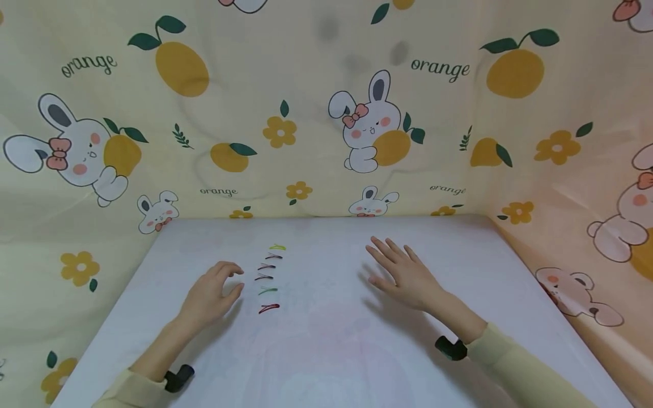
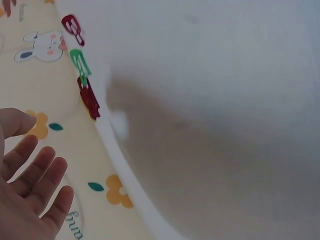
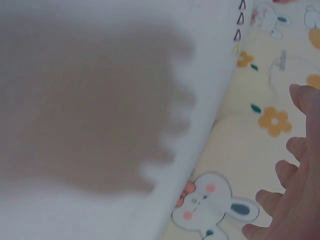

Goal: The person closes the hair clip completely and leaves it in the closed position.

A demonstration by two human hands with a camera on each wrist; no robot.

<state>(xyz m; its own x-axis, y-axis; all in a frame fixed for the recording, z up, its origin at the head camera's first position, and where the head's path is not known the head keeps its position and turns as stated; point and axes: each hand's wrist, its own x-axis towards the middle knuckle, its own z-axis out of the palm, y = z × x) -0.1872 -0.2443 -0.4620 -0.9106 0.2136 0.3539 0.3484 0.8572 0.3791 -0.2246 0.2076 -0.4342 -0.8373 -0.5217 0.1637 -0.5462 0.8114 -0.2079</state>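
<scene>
A column of small hair clips lies on the white table left of centre in the head view. Nearest is a red clip point(image 1: 268, 308), then a green clip point(image 1: 267, 290), several dark clips point(image 1: 263, 277) and a yellow-green clip point(image 1: 278, 247) farthest away. My left hand point(image 1: 211, 294) hovers just left of the column, fingers loosely bent, thumb apart, holding nothing. My right hand point(image 1: 403, 275) is above the table right of centre, fingers spread, also holding nothing. In the left wrist view, a red clip point(image 2: 73, 29) and a green clip point(image 2: 80, 63) show near the table edge.
The white table point(image 1: 326, 351) carries both hands' shadows. A cloth point(image 1: 306, 73) printed with rabbits, oranges and flowers rises behind it and along both sides. Dark wrist cameras point(image 1: 179, 378) are strapped to both wrists, by light sleeves point(image 1: 515, 362).
</scene>
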